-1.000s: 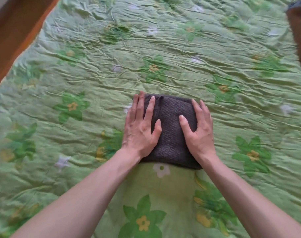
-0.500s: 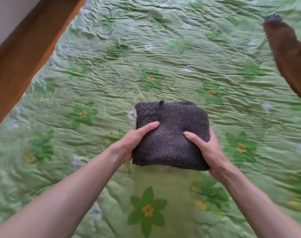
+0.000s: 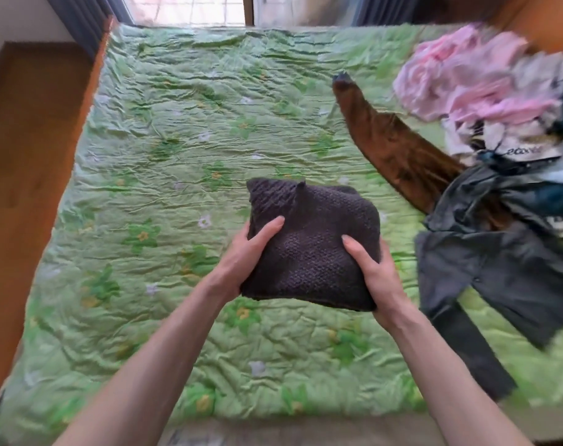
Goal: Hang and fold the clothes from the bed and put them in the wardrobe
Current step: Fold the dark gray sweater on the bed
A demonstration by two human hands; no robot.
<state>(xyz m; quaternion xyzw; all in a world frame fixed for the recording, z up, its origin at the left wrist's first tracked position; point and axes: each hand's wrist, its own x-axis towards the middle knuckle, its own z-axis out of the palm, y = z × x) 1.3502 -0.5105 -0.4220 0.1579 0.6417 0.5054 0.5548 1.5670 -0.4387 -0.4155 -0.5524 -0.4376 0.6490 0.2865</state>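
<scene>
A folded dark knitted sweater (image 3: 312, 239) is held up above the bed (image 3: 177, 156), which has a green flowered cover. My left hand (image 3: 241, 255) grips its left side, thumb on top and fingers underneath. My right hand (image 3: 375, 272) grips its right side the same way. A pile of unfolded clothes lies at the right of the bed: pink garments (image 3: 466, 82), a brown garment (image 3: 392, 143) and dark grey garments (image 3: 505, 259).
A wooden floor (image 3: 26, 162) runs along the bed's left side. Dark curtains (image 3: 80, 20) and a bright window (image 3: 190, 9) stand beyond the bed's far end. The bed's near edge (image 3: 273, 423) is just below my arms.
My hands went from pressing flat on the sweater to gripping its sides and lifting it off the bed. The view has pulled back, and the clothes pile is now in sight.
</scene>
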